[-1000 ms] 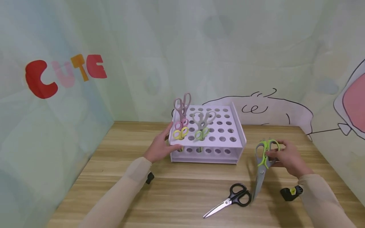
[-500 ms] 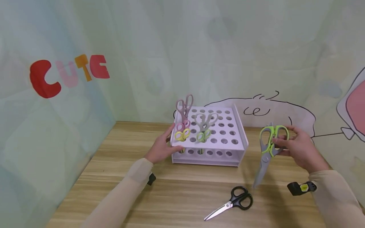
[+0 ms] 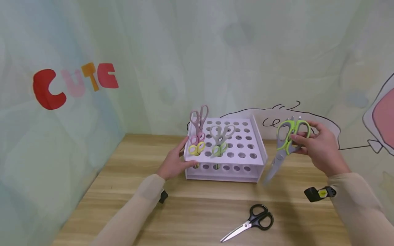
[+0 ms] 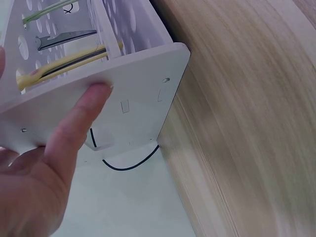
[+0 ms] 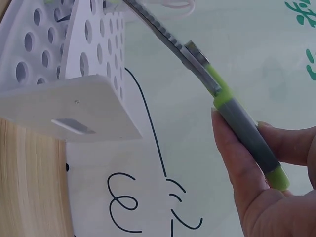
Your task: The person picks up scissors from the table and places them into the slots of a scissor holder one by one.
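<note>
My left hand [image 3: 173,162] presses against the left end panel of a white rack [image 3: 235,160] with rows of round holes. In the left wrist view, the thumb [image 4: 74,126] lies straight along that panel. Beyond the rack's right side, my right hand [image 3: 323,145] holds large green-and-grey kitchen scissors [image 3: 279,157] by the handles, raised above the table. Their blades slant down and left, tip close to the rack's right front corner. Mauve scissors [image 3: 199,128], pink scissors [image 3: 194,139], yellow scissors [image 3: 193,149], grey scissors [image 3: 219,139] and light green scissors [image 3: 216,150] stand handles up in the holes.
Black-handled scissors [image 3: 256,219] lie on the wooden table [image 3: 197,208] in front of the rack, blades pointing left. Behind the table hangs a pale printed backdrop [image 3: 172,68]. A strap-mounted black device [image 3: 314,194] sits at the right wrist.
The right hand has lifted the kitchen scissors up from the table, and their blade tip has swung left toward the rack. The left hand stays on the rack.
</note>
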### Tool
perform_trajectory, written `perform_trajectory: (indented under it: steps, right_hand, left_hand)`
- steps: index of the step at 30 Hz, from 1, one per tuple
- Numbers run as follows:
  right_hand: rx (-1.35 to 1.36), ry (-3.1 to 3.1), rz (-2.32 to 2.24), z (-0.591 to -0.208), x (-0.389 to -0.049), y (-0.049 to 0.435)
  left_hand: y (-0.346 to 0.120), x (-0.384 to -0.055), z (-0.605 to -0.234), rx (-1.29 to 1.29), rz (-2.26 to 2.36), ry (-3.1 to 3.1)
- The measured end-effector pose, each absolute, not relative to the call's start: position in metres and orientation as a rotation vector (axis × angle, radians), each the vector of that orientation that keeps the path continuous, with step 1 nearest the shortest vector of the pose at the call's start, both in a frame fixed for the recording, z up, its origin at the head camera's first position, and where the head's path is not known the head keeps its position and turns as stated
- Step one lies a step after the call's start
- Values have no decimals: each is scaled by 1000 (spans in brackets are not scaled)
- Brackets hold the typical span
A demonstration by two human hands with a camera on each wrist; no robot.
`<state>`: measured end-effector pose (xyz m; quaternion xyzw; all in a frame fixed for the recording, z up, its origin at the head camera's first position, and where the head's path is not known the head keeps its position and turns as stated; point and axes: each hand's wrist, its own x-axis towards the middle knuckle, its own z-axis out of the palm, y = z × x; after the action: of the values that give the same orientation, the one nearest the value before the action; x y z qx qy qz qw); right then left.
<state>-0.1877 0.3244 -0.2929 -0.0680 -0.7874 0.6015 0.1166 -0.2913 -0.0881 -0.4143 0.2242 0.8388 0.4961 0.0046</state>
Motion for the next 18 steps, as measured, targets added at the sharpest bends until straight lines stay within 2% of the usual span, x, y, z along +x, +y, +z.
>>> perform_trajectory:
  steps: [5, 12, 18]
  right_hand:
    - [-175, -2056, 1963, -289, -192, 318]
    - [-230, -1884, 1970, -285, -200, 307]
    - [-159, -1755, 1944, -282, -208, 295]
  left_hand:
    - [-89, -291, -413, 710, 1544, 2630]
    - [-87, -289, -411, 673, 1553, 2627]
    - [-88, -288, -413, 656, 1577, 2642]
